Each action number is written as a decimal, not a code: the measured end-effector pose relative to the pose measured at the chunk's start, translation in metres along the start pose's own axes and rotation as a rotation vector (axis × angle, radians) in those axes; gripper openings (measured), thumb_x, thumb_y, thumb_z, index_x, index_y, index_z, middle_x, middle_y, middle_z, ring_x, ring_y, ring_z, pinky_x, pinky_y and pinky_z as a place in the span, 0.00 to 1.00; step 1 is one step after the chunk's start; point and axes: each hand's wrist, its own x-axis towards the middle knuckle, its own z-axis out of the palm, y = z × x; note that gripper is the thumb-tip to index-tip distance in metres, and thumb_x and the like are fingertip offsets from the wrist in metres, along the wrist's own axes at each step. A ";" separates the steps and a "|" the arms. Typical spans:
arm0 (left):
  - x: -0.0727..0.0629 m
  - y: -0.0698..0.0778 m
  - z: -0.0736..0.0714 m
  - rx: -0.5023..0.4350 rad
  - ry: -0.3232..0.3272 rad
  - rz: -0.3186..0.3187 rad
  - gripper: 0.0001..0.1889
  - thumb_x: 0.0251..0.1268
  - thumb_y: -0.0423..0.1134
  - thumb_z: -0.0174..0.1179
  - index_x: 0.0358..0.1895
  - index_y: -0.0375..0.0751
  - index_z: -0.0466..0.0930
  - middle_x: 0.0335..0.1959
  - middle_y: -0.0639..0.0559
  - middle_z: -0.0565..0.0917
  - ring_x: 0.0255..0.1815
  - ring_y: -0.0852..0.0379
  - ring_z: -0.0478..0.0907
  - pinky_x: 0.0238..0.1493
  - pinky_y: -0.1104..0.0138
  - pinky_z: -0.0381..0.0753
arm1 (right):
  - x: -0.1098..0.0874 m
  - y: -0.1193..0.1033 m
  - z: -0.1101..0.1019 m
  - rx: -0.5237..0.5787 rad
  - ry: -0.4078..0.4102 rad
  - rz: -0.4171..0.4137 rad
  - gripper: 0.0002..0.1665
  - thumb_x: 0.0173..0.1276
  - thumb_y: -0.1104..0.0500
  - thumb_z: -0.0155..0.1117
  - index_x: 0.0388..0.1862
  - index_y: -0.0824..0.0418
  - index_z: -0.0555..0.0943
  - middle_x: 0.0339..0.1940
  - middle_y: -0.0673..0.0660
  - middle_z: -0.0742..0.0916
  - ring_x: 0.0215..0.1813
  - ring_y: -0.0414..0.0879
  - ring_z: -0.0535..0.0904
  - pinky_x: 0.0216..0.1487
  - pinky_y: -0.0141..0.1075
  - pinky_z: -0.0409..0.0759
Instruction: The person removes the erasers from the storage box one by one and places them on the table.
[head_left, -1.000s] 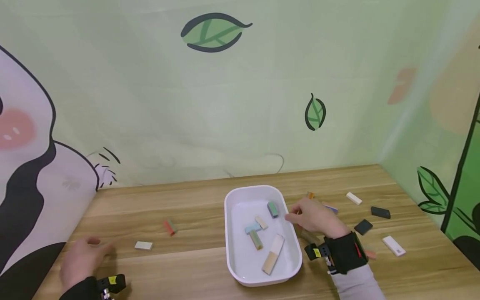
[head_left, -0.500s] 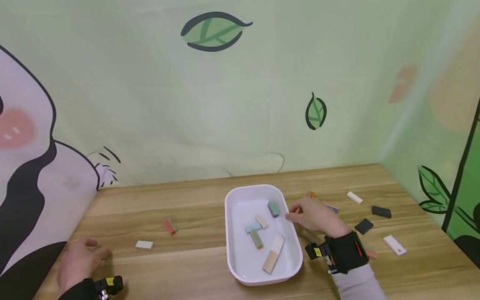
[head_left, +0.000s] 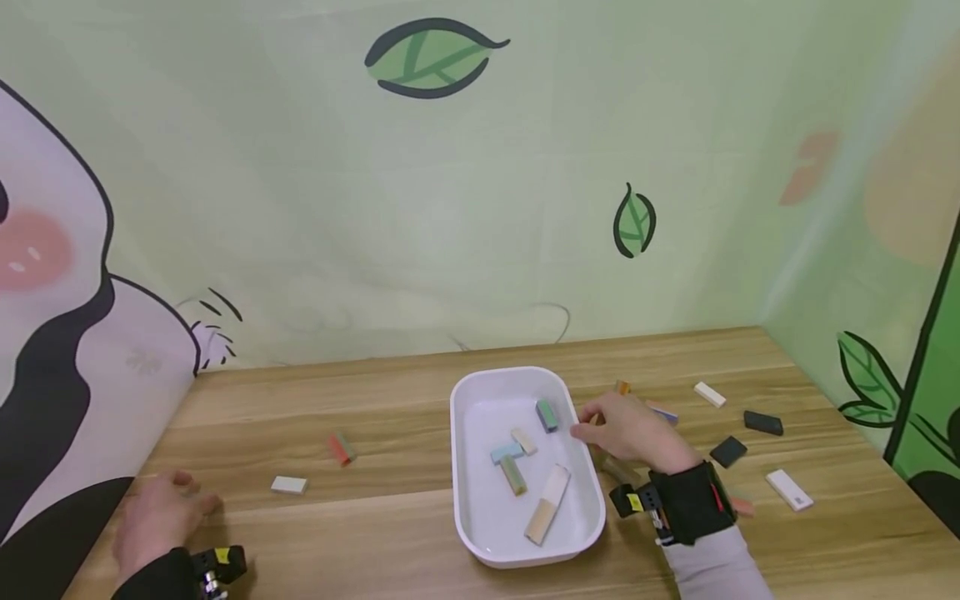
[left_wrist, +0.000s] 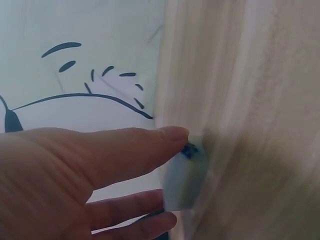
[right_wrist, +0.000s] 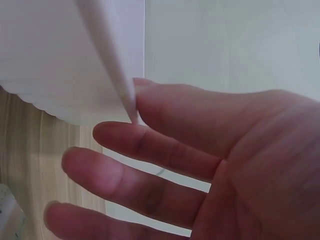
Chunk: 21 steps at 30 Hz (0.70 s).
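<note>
At the far left of the table, my left hand (head_left: 161,517) is low over the wood, thumb and fingers at a pale block with blue marks (left_wrist: 184,177). The left wrist view has the thumb tip on the block's upper end; the head view hides the block beneath the hand. My right hand (head_left: 630,429) pinches the right rim of a white tray (head_left: 467,500) between thumb and index finger, the other fingers spread loosely outside the wall. Inside the tray lie several small blocks, among them a green one (head_left: 547,414), a light blue one (head_left: 506,452) and a white-and-tan one (head_left: 547,507).
Between left hand and tray lie a white block (head_left: 288,485) and a red-and-green one (head_left: 342,449). Right of the tray are dark blocks (head_left: 762,422), white ones (head_left: 789,490) and a blue one (head_left: 663,412). A printed cloth wall (head_left: 480,208) stands behind the table.
My left hand has shifted slightly left, mostly in the first half second. The right hand keeps its grip on the tray rim, and the tray and blocks stay in place.
</note>
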 end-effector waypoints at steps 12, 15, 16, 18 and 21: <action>-0.014 0.038 -0.016 0.066 0.108 0.267 0.30 0.63 0.43 0.62 0.58 0.21 0.68 0.56 0.21 0.71 0.52 0.22 0.69 0.46 0.38 0.69 | 0.000 -0.001 0.001 -0.008 0.008 -0.012 0.07 0.70 0.56 0.62 0.34 0.56 0.84 0.24 0.51 0.80 0.24 0.43 0.73 0.25 0.36 0.70; -0.020 0.059 -0.014 0.095 0.115 0.358 0.28 0.64 0.42 0.62 0.58 0.22 0.69 0.53 0.20 0.73 0.49 0.24 0.71 0.43 0.40 0.70 | -0.001 -0.001 0.001 -0.003 0.011 -0.027 0.07 0.70 0.56 0.62 0.34 0.56 0.84 0.24 0.52 0.80 0.24 0.43 0.73 0.26 0.36 0.70; -0.024 0.068 -0.012 0.106 0.114 0.387 0.28 0.64 0.43 0.62 0.59 0.22 0.69 0.53 0.21 0.73 0.49 0.24 0.71 0.43 0.41 0.71 | -0.001 -0.001 0.001 -0.001 0.013 -0.029 0.07 0.70 0.56 0.62 0.35 0.57 0.84 0.24 0.52 0.80 0.24 0.43 0.73 0.26 0.36 0.70; -0.035 0.088 -0.006 0.123 0.122 0.449 0.27 0.65 0.42 0.62 0.60 0.24 0.70 0.54 0.22 0.74 0.49 0.24 0.71 0.43 0.40 0.72 | -0.001 -0.001 0.001 0.002 0.012 -0.021 0.07 0.70 0.56 0.62 0.35 0.56 0.84 0.24 0.52 0.80 0.24 0.43 0.73 0.25 0.36 0.70; -0.052 0.122 0.005 0.137 0.126 0.532 0.26 0.65 0.42 0.63 0.60 0.28 0.72 0.55 0.25 0.74 0.53 0.26 0.71 0.44 0.39 0.72 | -0.001 -0.002 0.001 0.011 0.009 -0.018 0.07 0.70 0.56 0.63 0.35 0.57 0.84 0.25 0.53 0.81 0.24 0.43 0.73 0.26 0.36 0.70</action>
